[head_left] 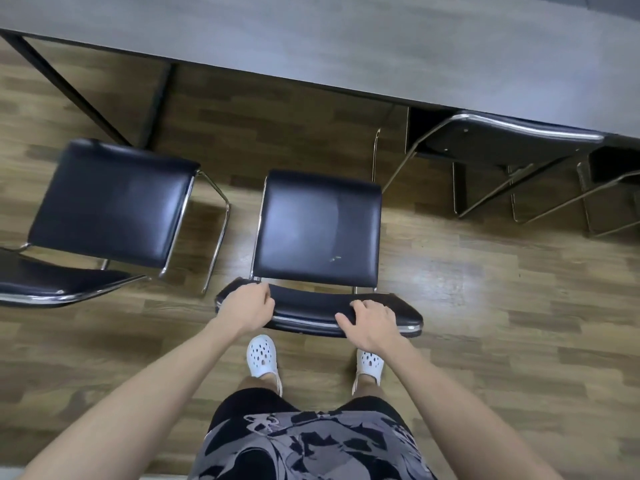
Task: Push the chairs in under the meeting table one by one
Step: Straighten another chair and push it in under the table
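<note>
The middle chair (317, 230) stands on the floor, well out from the tabletop (346, 39). Left hand (247, 311) and right hand (372, 323) each curl over its backrest (311, 308). Best push evenly, straight forward.

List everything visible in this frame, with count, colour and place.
meeting table: one, grey top, dark frame, across the top.
chairs: three, black padded, chrome frames; middle chair pulled out, left chair pulled out and angled, right chair pushed in under the table.
floor: wood-look planks.
clogs: two, white, behind the middle chair.
left hand: on the middle chair's backrest.
right hand: on the same backrest.
</note>
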`<action>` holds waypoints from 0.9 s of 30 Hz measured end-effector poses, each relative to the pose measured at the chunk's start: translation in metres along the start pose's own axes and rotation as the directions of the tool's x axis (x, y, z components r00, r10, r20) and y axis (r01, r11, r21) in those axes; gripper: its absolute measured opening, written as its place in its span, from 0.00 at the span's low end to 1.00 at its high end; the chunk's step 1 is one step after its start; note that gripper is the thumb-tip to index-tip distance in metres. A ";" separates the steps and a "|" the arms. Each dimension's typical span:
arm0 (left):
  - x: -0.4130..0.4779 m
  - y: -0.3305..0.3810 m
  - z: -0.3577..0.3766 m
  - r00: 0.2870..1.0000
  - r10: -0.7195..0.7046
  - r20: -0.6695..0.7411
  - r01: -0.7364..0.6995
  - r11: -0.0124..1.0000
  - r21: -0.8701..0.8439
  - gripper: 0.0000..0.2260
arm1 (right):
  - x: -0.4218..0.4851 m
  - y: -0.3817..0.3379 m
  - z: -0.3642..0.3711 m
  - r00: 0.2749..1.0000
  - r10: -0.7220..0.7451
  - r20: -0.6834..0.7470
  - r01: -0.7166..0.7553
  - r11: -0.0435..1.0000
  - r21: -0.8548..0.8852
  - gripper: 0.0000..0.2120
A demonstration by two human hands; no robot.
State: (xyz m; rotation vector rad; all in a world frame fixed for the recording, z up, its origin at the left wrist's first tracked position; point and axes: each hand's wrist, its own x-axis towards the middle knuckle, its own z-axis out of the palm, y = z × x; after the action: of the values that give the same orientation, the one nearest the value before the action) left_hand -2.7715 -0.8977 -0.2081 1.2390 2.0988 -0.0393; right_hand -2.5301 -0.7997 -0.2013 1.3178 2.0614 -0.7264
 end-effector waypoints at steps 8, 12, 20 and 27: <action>-0.008 -0.017 0.011 0.967 0.220 0.126 -0.244 0.944 0.224 0.26 | -0.011 0.005 0.022 0.999 0.039 -0.018 -0.042 0.975 -0.219 0.43; -0.007 -0.015 0.023 0.974 0.161 0.158 -0.197 0.947 0.252 0.32 | -0.009 0.007 0.026 0.985 0.106 -0.140 -0.140 0.954 -0.264 0.32; 0.000 -0.013 0.043 0.993 0.118 0.004 -0.112 0.935 0.336 0.31 | 0.005 0.028 0.025 0.985 0.072 -0.159 -0.115 0.952 -0.284 0.33; 0.001 -0.010 0.050 0.997 0.056 -0.057 -0.031 0.930 0.367 0.26 | 0.008 0.033 0.031 0.966 0.028 -0.257 -0.095 0.963 -0.252 0.21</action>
State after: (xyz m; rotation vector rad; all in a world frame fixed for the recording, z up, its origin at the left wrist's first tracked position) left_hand -2.7527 -0.9202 -0.2502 1.5211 2.1859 -0.3915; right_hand -2.4969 -0.8052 -0.2325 1.3693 2.2106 -0.2534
